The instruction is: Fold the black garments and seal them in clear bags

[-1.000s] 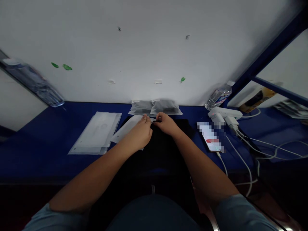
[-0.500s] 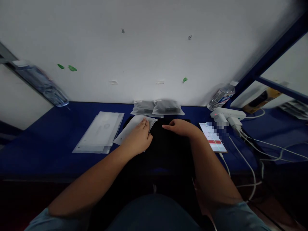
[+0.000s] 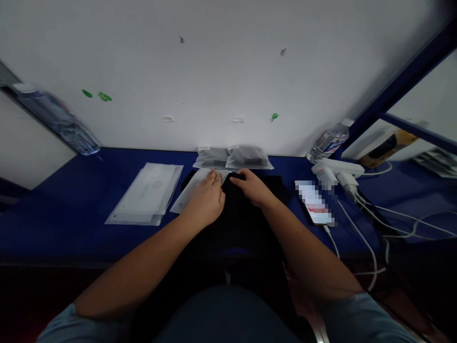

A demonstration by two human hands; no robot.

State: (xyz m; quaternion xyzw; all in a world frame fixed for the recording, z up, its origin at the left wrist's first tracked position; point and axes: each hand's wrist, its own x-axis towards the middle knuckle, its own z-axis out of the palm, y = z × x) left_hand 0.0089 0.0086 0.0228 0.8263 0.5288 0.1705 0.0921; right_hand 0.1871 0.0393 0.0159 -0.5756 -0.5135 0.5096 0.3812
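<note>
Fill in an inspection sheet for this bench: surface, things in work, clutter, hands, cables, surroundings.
Surface: blue table, dim toward the near edge.
Things in work: frosted bag on a black item; stacked flat bags at left; two filled bags side by side near the wall.
Clutter: phone, labelled bottle at right, clear bottle at left.
Hands: left hand on the frosted bag; right hand at the black item, grip unclear.
Cables: white cables around the power strip; one meets the phone's near end.
Surroundings: white wall with green scraps.
</note>
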